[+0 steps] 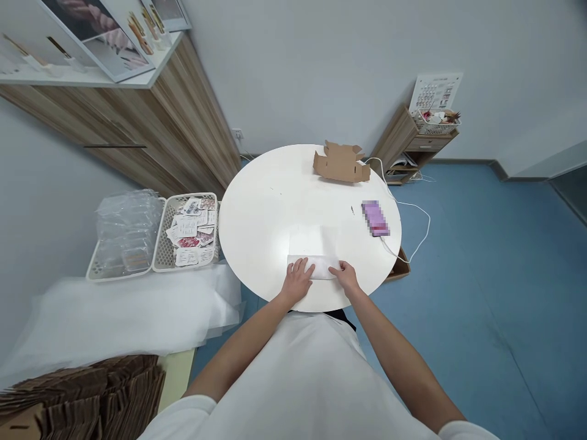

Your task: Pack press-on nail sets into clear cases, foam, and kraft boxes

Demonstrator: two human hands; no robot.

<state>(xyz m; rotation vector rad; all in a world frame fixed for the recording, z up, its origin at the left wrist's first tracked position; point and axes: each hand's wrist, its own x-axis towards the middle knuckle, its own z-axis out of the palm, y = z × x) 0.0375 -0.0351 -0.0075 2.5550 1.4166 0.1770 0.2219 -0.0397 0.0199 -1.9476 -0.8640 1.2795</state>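
A folded white sheet of thin wrapping [321,266] lies near the front edge of the round white table [275,208]. My left hand [298,280] rests flat on its left end, fingers spread and open. My right hand [347,276] presses on its right end, fingers lying flat. Neither hand holds anything else. A second, faint sheet of the same white material lies just behind it.
A flat brown cardboard box [340,164] sits at the table's far side, a purple object [376,218] with a white cable [419,214] at the right. Left of the table stand white baskets [186,232] with cards and plastic bags, white foam sheets [119,311], stacked cardboard [82,397].
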